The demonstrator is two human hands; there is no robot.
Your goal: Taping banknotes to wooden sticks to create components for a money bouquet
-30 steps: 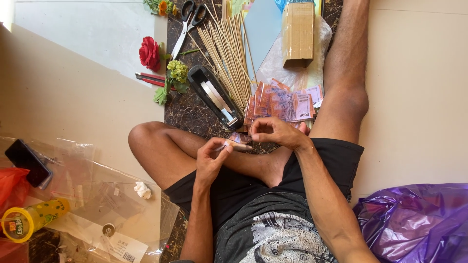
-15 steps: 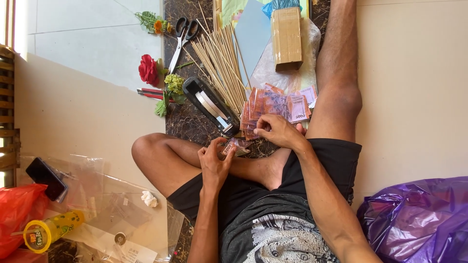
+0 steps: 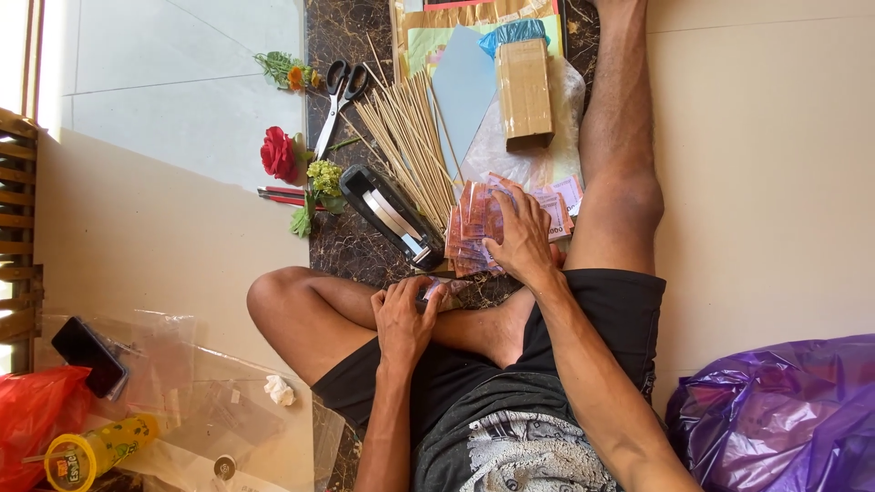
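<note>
Left hand (image 3: 404, 314) is closed around a small folded piece of pinkish paper (image 3: 436, 292), held over the crossed leg. Right hand (image 3: 521, 239) lies flat, fingers spread, on the stack of pink banknote-like sheets (image 3: 474, 228) on the dark floor. Judged early: one sheet worked, most of the stack untouched. Sheets look thin, fanned, slightly curled. Bamboo sticks (image 3: 406, 146), black stapler (image 3: 390, 214) and scissors (image 3: 339, 96) lie beside.

The fanned pile of pink and orange paper banknotes (image 3: 497, 219) lies flat on the dark marble floor, just beside the wooden sticks. One small folded pink note (image 3: 439, 291) (mostly hidden) sits near it, over the shin.
</note>
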